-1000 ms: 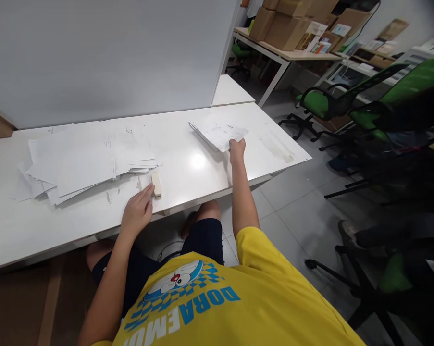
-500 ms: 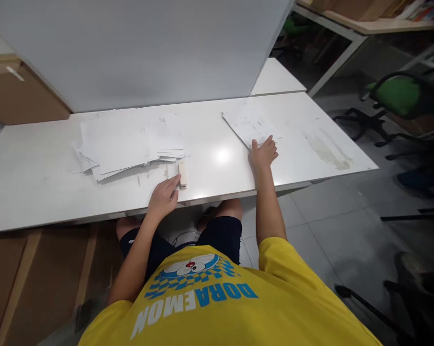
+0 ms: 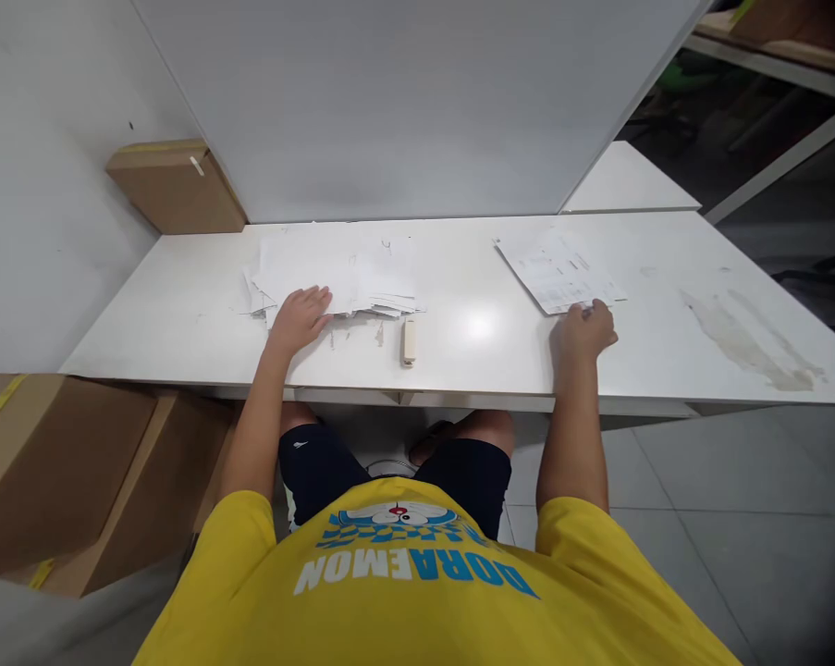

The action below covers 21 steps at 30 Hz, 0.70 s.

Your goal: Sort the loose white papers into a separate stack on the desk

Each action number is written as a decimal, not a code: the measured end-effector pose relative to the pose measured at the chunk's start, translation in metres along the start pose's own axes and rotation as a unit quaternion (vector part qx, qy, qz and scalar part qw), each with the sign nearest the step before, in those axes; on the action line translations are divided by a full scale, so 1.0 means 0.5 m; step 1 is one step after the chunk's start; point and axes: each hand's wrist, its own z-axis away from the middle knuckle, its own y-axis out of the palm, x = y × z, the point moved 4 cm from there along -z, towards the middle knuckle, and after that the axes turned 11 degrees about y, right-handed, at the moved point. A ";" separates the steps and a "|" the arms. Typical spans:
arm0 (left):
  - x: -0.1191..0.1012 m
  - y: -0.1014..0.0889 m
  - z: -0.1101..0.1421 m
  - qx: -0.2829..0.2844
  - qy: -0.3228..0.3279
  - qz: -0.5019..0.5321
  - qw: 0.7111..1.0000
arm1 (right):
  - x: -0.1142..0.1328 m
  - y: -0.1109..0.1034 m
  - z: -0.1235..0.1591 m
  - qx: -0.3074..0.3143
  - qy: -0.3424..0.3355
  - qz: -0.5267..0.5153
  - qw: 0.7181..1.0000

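One left hand (image 3: pixel 296 324): open on your papers (image 3: pixel 306 264); sideways pressure could scatter them;
Right hand (image 3: pixel 587 331): curled at sheets (image 3: pixel 556 270); grip unclear

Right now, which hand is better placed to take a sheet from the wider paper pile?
Left, most likely: the left hand has its fingers over that pile's near edge, while the right hand is at the smaller stack.

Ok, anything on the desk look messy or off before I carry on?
Yes. The desk has a large greyish smear toward its right end, like residue, and smaller marks beside the cream block. The left paper pile is ragged, its sheets fanned unevenly.
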 end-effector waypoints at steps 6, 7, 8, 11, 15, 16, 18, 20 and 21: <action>-0.021 0.010 0.020 -0.083 -0.019 0.014 0.996 | 0.013 -0.022 0.011 0.005 0.073 -0.062 0.995; -0.027 0.009 0.021 -0.112 -0.028 0.022 0.993 | 0.017 -0.029 0.013 0.005 0.081 -0.080 0.993; -0.032 0.006 0.023 -0.153 -0.045 0.034 0.987 | 0.022 -0.037 0.015 0.004 0.086 -0.096 0.992; -0.034 -0.022 0.044 -0.362 -0.167 0.071 0.914 | 0.052 -0.067 0.036 -0.008 0.070 -0.134 0.988; -0.034 -0.062 0.121 -0.601 -0.354 0.095 0.710 | 0.148 -0.074 0.144 -0.010 0.000 -0.193 0.981; -0.034 -0.068 0.143 -0.619 -0.383 0.104 0.678 | 0.186 -0.061 0.190 0.021 -0.039 -0.208 0.977; -0.031 -0.070 0.187 -0.615 -0.434 0.134 0.645 | 0.274 -0.021 0.296 0.119 -0.147 -0.226 0.955; -0.029 -0.066 0.234 -0.584 -0.476 0.168 0.635 | 0.366 0.022 0.406 0.220 -0.269 -0.223 0.911; -0.029 -0.063 0.257 -0.568 -0.492 0.182 0.634 | 0.414 0.042 0.464 0.287 -0.384 -0.186 0.858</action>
